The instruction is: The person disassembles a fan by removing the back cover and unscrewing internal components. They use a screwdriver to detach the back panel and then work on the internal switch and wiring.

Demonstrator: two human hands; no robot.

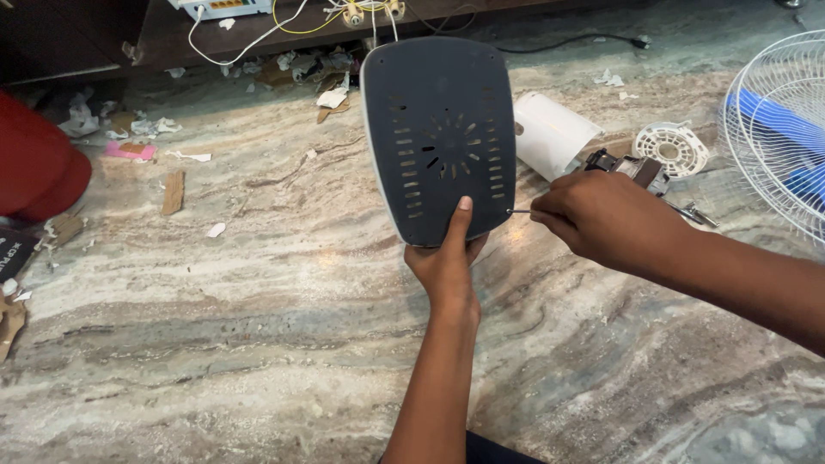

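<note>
At the far left edge of the frame sits a red object, with scraps of paper and cardboard strewn over the marbled stone floor in the upper left. In the middle, the left hand rises from the bottom edge on a straight forearm and holds a dark grey vented panel upright by its lower rim: the thumb lies flat on the slotted face, while the fingers curl behind the rim, clamped on it. Just right of the panel's lower corner, the right hand reaches in from the right edge, its fingers pinched together on a thin metal pin whose tip touches the panel's edge. Behind that hand lie a white curved cover, a round white vented disc and, at the right edge, a white wire fan guard with blue blades.
</note>
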